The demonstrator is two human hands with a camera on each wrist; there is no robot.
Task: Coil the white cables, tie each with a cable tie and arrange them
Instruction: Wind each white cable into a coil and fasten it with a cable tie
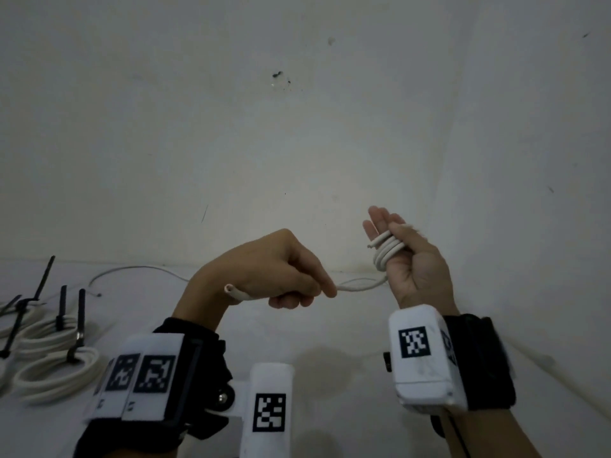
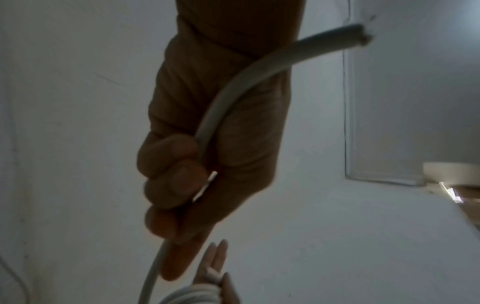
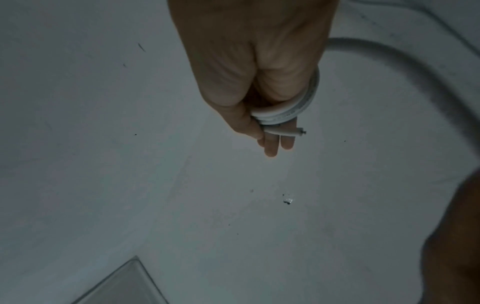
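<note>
Held in the air between both hands before a pale wall (image 1: 297, 143): one thick white round cable (image 1: 360, 285). Wound in several loops around the straightened fingers (image 1: 377, 223) of the right hand (image 1: 416, 262), thumb pressed over the turns, short cut end jutting out beside the fingers. Gripped farther along by the left hand (image 1: 277, 269), fingers curled round it, free cut end poking out behind the palm. Laid on the white surface (image 1: 330, 325) at far left: finished white cable coils (image 1: 56, 368), each cinched with a black cable tie (image 1: 79, 325). Farther back, a thin loose white wire (image 1: 139, 268).
</note>
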